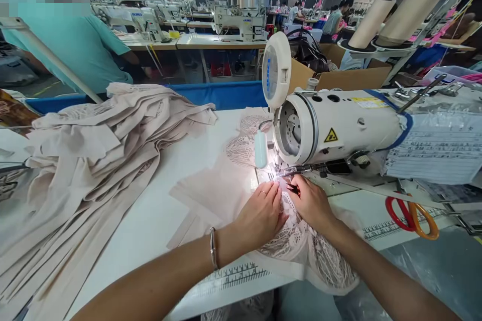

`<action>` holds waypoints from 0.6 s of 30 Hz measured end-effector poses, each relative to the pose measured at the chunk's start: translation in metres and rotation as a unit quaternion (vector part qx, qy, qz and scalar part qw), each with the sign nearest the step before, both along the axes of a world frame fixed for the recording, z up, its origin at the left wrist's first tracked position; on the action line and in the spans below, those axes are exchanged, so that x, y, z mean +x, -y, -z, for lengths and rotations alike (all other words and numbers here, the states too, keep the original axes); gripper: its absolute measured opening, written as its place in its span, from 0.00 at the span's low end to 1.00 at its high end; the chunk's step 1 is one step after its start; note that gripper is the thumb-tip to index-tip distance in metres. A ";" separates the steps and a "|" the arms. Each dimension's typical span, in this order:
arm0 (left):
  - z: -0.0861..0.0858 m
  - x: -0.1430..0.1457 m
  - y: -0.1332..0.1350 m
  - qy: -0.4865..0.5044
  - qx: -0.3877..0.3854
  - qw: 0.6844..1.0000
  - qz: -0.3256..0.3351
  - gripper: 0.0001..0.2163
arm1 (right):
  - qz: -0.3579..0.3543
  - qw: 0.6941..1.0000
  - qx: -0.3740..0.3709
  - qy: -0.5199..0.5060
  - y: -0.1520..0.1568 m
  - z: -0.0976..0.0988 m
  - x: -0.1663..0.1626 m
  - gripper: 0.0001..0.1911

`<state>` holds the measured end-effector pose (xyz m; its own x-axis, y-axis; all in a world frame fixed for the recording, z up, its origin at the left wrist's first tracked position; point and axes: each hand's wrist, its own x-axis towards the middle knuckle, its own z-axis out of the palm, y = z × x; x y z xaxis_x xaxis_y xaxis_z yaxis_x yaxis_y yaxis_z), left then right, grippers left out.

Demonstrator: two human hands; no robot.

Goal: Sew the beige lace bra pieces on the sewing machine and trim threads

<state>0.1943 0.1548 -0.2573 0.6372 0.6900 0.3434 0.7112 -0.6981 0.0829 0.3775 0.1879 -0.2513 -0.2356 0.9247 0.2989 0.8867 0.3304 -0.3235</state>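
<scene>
A beige lace fabric piece (286,241) lies under the white sewing machine (331,123), near its lit needle area. My left hand (263,213) rests on it with fingers stretched flat towards the needle and the thumb apart. Close beside it, my right hand (311,203) is closed round a small dark pointed tool (292,189), perhaps thread snips; its full shape is hidden. That hand also touches the lace. More of the fabric spreads left and behind the needle, and its front edge hangs over the table edge.
A heap of beige fabric strips (124,145) covers the left of the white table (150,210). Scissors with red and orange handles (412,215) lie at right, below a handwritten sheet (437,148). Thread cones (372,22) stand behind. A person in turquoise (71,45) is at far left.
</scene>
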 end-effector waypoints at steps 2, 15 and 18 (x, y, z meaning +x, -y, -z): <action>-0.002 0.000 -0.002 0.017 -0.006 1.000 0.012 0.25 | -0.015 1.000 0.007 0.008 0.001 0.002 0.000 0.04; -0.013 -0.004 -0.014 0.036 -0.070 0.996 0.040 0.23 | -0.146 0.973 0.122 0.131 0.010 0.010 0.002 0.21; -0.013 -0.006 -0.017 0.053 -0.070 0.995 0.038 0.28 | -0.150 0.970 0.126 0.143 0.010 0.010 0.003 0.22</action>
